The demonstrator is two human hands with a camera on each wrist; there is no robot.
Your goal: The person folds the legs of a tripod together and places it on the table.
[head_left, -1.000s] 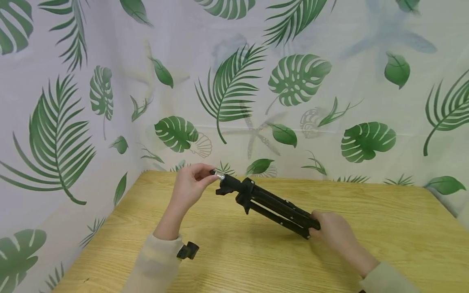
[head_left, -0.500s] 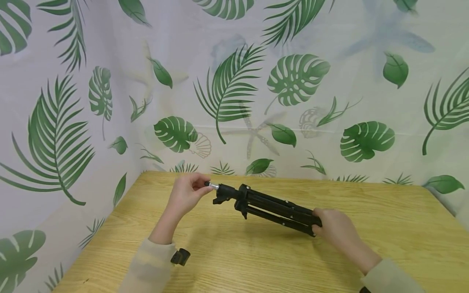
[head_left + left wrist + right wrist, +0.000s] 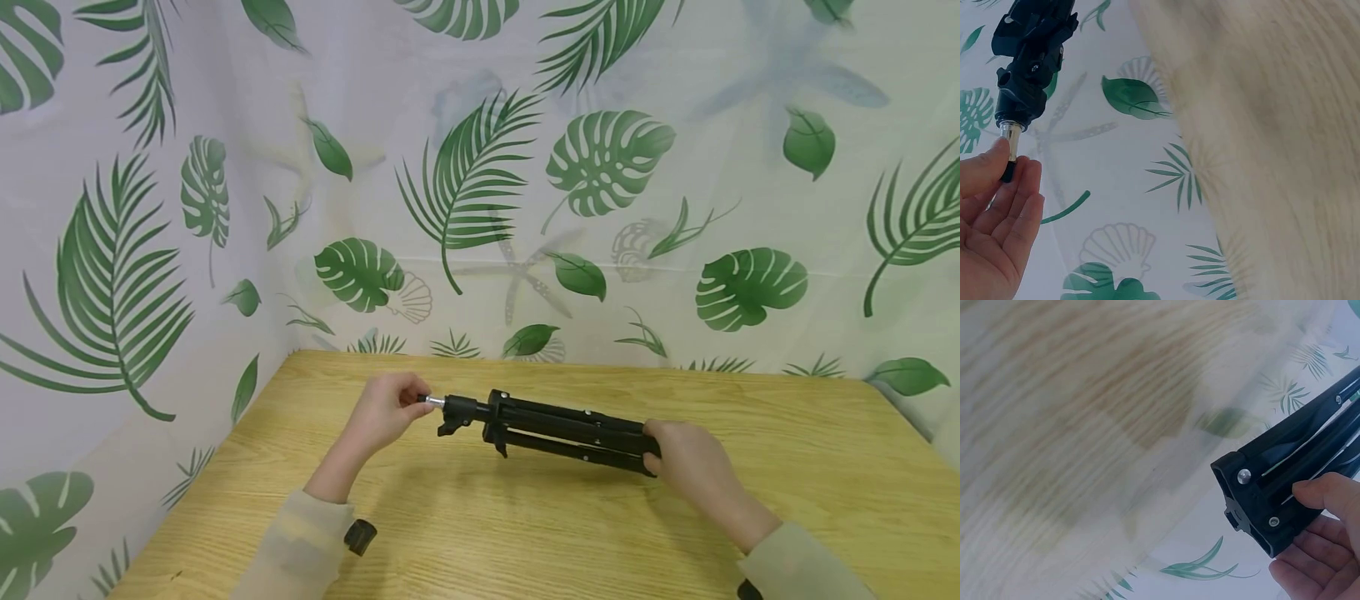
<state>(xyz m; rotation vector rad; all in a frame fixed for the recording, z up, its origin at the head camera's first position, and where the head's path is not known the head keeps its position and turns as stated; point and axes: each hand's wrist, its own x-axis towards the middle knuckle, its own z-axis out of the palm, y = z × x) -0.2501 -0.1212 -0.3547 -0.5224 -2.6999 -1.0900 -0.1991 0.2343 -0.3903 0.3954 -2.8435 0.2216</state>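
Observation:
A folded black tripod stand (image 3: pixel 562 423) is held lengthwise over the wooden table, nearly level in the head view, its right end a little lower. My left hand (image 3: pixel 381 414) pinches the silver stud (image 3: pixel 1011 140) with a black tip at the stand's left end, between thumb and fingers. Two black knobs, an upper clamp knob (image 3: pixel 448 427) and a collar knob (image 3: pixel 501 443), jut below the shaft. My right hand (image 3: pixel 692 462) grips the far right end of the folded legs. In the right wrist view its thumb lies across the legs, beside a screwed end bracket (image 3: pixel 1250 503).
The pale wooden table (image 3: pixel 480 542) spreads beneath both hands. A white cloth with green leaf prints (image 3: pixel 637 325) hangs along its back and left edges. A small black wrist camera (image 3: pixel 360 537) sits at the left sleeve.
The stand's left end has come down, so the stand lies closer to level. My left hand has moved down and slightly left with it, still pinching the stud. The right hand has barely shifted.

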